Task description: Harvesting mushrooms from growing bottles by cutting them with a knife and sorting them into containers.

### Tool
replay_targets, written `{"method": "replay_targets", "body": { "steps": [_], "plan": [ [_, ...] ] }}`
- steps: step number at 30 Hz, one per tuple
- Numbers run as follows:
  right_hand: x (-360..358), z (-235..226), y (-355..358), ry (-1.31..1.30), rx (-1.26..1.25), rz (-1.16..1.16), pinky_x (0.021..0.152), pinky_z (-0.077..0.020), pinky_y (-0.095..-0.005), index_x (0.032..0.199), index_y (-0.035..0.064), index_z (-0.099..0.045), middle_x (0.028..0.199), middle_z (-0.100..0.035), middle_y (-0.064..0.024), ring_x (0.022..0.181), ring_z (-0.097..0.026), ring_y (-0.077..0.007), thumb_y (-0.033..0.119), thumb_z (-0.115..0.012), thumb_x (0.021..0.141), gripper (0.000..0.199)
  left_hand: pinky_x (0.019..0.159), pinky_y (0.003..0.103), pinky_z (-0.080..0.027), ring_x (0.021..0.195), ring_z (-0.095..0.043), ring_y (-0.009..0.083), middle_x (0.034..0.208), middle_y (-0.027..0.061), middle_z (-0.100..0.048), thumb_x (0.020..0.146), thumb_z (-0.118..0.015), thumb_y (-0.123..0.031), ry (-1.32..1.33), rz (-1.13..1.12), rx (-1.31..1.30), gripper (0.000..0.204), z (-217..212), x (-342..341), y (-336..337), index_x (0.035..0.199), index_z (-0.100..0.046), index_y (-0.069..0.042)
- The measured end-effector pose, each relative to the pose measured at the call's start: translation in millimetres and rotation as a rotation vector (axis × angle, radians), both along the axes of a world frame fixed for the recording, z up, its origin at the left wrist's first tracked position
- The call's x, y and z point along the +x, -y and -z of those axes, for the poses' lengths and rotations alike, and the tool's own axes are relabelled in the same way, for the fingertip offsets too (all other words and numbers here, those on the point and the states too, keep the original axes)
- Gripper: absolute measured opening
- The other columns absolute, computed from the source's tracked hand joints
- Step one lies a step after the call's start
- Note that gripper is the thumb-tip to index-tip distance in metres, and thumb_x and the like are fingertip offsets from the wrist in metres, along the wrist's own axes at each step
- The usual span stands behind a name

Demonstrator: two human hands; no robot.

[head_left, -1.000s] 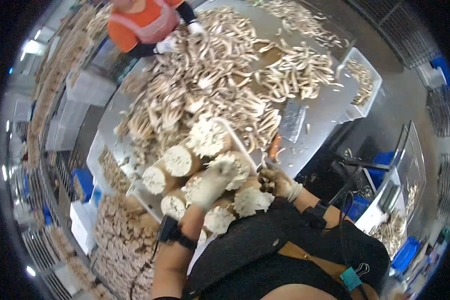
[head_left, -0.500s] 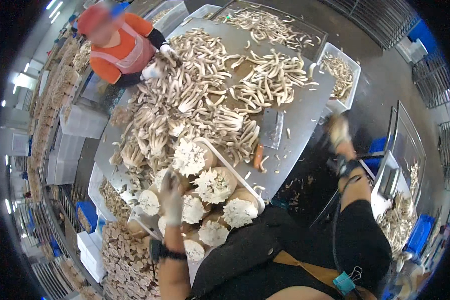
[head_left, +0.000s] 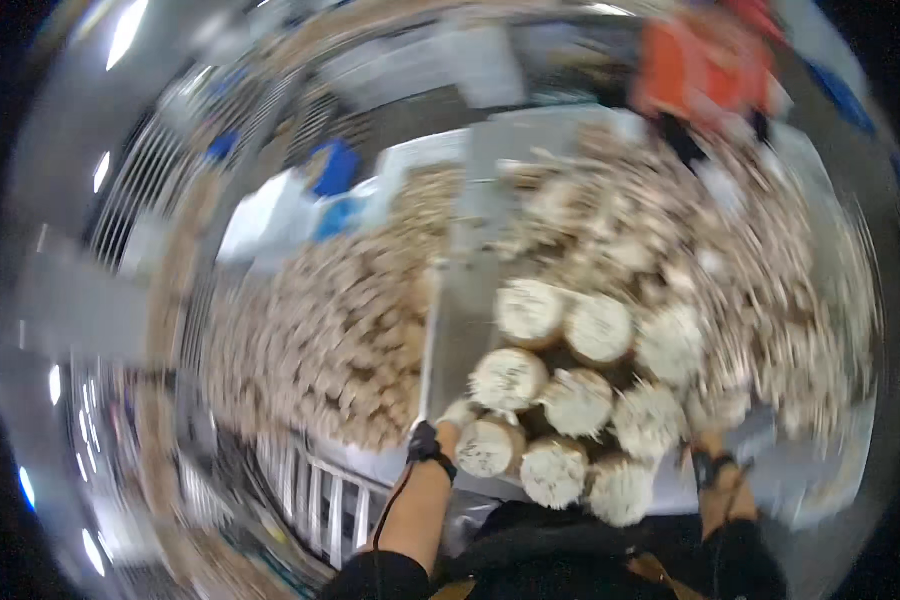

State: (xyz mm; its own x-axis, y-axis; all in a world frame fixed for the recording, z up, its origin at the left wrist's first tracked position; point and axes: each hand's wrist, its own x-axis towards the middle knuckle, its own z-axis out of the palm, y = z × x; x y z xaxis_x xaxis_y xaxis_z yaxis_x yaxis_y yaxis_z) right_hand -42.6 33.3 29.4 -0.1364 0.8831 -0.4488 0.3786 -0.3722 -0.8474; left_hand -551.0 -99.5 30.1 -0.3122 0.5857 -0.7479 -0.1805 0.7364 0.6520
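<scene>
Several round mushroom-growing blocks [head_left: 576,402], brown at the sides with rough white cut tops, stand close together in front of me. My left hand [head_left: 457,418], gloved, is against the left side of this group, next to the nearest left block. On the opposite side my gloved right hand [head_left: 702,425] reaches down beside the blocks, close to the loose mushrooms [head_left: 620,225]. Motion blur and the blocks hide the fingers of both hands, so I cannot tell whether they grip anything. Any container around the blocks is mostly hidden.
A co-worker in orange [head_left: 705,75] stands across the metal table [head_left: 460,310], hands over the mushrooms. To the left lies a big heap of brown cylindrical pieces [head_left: 340,340]. White bins [head_left: 265,215] and a blue crate [head_left: 335,168] lie beyond it. Metal rails [head_left: 335,505] run at lower left.
My view has swung left. My right hand, earlier out over the floor at the right, is now beside the blocks. My left hand has moved from among the blocks to their left side.
</scene>
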Motion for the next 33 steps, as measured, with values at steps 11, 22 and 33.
{"method": "replay_targets", "body": {
  "steps": [11, 22, 33],
  "plan": [
    [-18, -65, -129, 0.402, 0.308, -0.127, 0.083, -0.0432, -0.0331, 0.118, 0.0009, -0.048, 0.106, -0.058, -0.0122, 0.093, -0.055, -0.0259, 0.029, -0.036, 0.094, 0.039, 0.085, 0.043, -0.044, 0.101, -0.056, 0.0368, 0.107, 0.0218, -0.060, 0.075, -0.058, -0.028, -0.419, 0.161, 0.060, 0.039, -35, 88, 71, 0.104, -0.062, -0.003],
    [-118, -69, -63, 0.492, 0.321, -0.349, 0.084, -0.0428, -0.0330, 0.118, 0.0013, -0.048, 0.107, -0.058, -0.0114, 0.095, -0.054, -0.0250, 0.030, -0.033, 0.094, 0.040, 0.084, 0.042, -0.044, 0.101, -0.056, 0.0366, 0.106, 0.0216, -0.059, 0.079, -0.056, -0.019, -0.382, -0.147, 0.041, 0.032, 22, 113, 281, 0.106, -0.057, -0.002],
    [-366, 119, 109, 0.329, -0.111, -1.077, 0.085, -0.0424, -0.0330, 0.117, 0.0016, -0.048, 0.108, -0.057, -0.0107, 0.097, -0.053, -0.0240, 0.031, -0.031, 0.094, 0.042, 0.086, 0.039, -0.044, 0.097, -0.057, 0.0367, 0.102, 0.0238, -0.061, 0.075, -0.060, -0.022, -0.317, -0.828, -0.054, 0.038, 49, 115, 529, 0.107, -0.060, -0.002]
  ]
}}
